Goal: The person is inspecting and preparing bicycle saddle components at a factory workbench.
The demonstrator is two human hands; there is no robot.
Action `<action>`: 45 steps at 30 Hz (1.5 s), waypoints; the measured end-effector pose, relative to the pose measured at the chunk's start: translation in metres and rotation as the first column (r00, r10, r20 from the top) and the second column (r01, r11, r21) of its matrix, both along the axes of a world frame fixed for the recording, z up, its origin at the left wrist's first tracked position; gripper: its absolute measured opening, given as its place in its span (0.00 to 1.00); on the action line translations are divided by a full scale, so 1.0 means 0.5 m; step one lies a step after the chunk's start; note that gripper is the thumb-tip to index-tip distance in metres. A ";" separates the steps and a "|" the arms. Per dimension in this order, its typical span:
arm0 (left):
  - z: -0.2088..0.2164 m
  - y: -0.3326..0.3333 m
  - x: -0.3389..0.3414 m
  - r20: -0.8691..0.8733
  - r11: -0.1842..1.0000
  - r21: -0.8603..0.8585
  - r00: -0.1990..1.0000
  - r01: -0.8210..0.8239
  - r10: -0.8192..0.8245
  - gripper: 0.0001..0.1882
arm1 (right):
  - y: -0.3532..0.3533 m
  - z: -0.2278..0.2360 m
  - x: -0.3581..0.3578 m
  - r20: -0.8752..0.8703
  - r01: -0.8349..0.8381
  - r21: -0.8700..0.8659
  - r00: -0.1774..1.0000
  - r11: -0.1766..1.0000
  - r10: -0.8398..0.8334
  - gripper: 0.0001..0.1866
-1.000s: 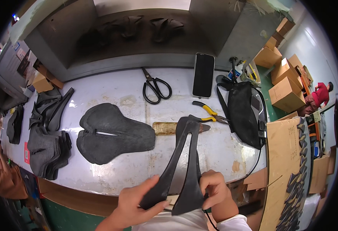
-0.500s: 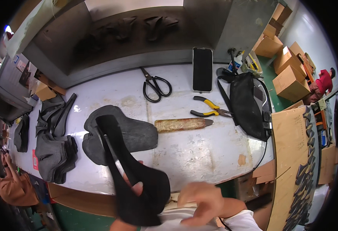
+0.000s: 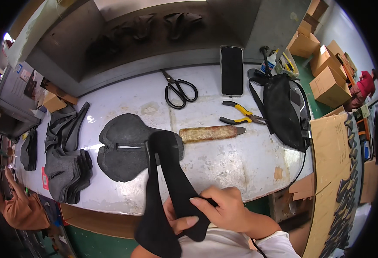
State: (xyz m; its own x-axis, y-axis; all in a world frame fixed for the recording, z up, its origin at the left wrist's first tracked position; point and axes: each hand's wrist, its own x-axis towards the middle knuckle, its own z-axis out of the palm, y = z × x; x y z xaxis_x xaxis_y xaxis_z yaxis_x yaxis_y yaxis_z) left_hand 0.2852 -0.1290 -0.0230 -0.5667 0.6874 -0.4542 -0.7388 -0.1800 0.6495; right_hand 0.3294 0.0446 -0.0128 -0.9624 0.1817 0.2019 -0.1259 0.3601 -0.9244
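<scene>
A black, soft-looking forked piece (image 3: 169, 150) hangs upright before me, its two long legs joined at the top and widening toward the bottom. My left hand (image 3: 180, 220) grips it low down, with the thumb in front of the right leg and the fingers partly behind it. Thumb and fingers of my right hand (image 3: 223, 208) pinch the outer edge of that same leg. Behind the forked piece, a dark grey saddle-shaped pad (image 3: 120, 161) with a narrow slot lies on the white table (image 3: 236, 172); the piece covers part of its right end.
Beyond the pad are a knife with a wrapped handle (image 3: 208, 134), black scissors (image 3: 180, 92), a phone (image 3: 232, 71), yellow-black pliers (image 3: 244, 114) and a black pouch (image 3: 283, 112). Grey cut pieces (image 3: 68, 172) are stacked left. Cardboard (image 3: 331, 172) stands right. Another person (image 3: 25, 210) is at far left.
My right hand has come in from the lower right and taken hold of the forked piece's edge. The piece has shifted right and turned, its top leaving the pad's slot in sight.
</scene>
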 end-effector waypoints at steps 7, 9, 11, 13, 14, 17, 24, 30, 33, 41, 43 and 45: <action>0.057 0.030 0.009 -0.106 0.999 0.041 0.994 -0.012 0.016 0.37 | 0.019 0.020 0.005 0.196 -0.087 -0.497 0.958 0.864 0.209 0.09; 0.026 0.030 -0.005 -0.356 0.998 -0.023 0.933 0.053 -0.058 0.36 | 0.029 0.024 0.009 0.286 -0.053 -0.578 0.921 0.814 0.263 0.11; 0.007 0.003 -0.005 -0.242 0.984 -0.074 0.955 0.160 -0.173 0.35 | 0.034 0.021 0.008 0.264 -0.078 -0.541 0.930 0.838 0.257 0.12; 0.020 0.010 0.004 -0.193 0.965 -0.117 0.947 0.236 -0.255 0.30 | 0.039 0.012 0.002 0.269 -0.094 -0.523 0.925 0.847 0.269 0.12; 0.014 0.002 0.008 -0.193 0.965 -0.115 0.947 0.237 -0.256 0.30 | 0.040 0.007 -0.001 0.271 -0.119 -0.507 0.919 0.854 0.288 0.12; 0.026 -0.002 0.014 -0.265 0.919 -0.313 0.907 0.240 -0.327 0.23 | 0.040 -0.010 0.003 0.158 -0.154 -0.134 0.972 0.979 0.174 0.13; 0.096 -0.001 0.035 0.041 0.979 -0.113 0.986 0.167 -0.164 0.26 | 0.010 -0.052 0.014 0.231 -0.163 -0.722 0.859 0.672 0.457 0.14; 0.015 -0.052 0.001 -0.080 0.861 -0.296 0.888 0.413 -0.453 0.30 | 0.021 -0.040 0.015 0.203 -0.055 -0.775 0.922 0.630 0.331 0.17; 0.064 -0.006 -0.012 -0.011 0.834 -0.356 0.891 0.422 -0.455 0.30 | 0.040 -0.029 0.010 0.166 -0.058 -0.602 0.966 0.796 0.196 0.15; 0.071 -0.002 -0.020 -0.097 0.894 -0.217 0.903 0.392 -0.419 0.30 | 0.036 -0.033 0.025 0.212 -0.049 -0.831 0.893 0.555 0.396 0.11; 0.065 0.001 -0.020 -0.139 0.909 -0.189 0.906 0.371 -0.399 0.30 | 0.034 -0.037 0.021 0.196 -0.049 -0.884 0.864 0.465 0.463 0.11; 0.061 0.036 -0.013 -0.179 0.923 -0.162 0.909 0.350 -0.376 0.30 | 0.030 -0.062 0.020 0.023 -0.213 -0.925 0.793 0.313 0.609 0.16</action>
State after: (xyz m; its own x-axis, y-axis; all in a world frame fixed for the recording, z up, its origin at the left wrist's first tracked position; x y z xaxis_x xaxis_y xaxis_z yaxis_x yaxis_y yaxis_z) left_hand 0.2786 -0.1110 0.0075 -0.3776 0.8090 -0.4504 -0.5877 0.1665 0.7917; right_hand 0.3391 0.0598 -0.0438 -0.9171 -0.3818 -0.1143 0.3509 -0.6375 -0.6859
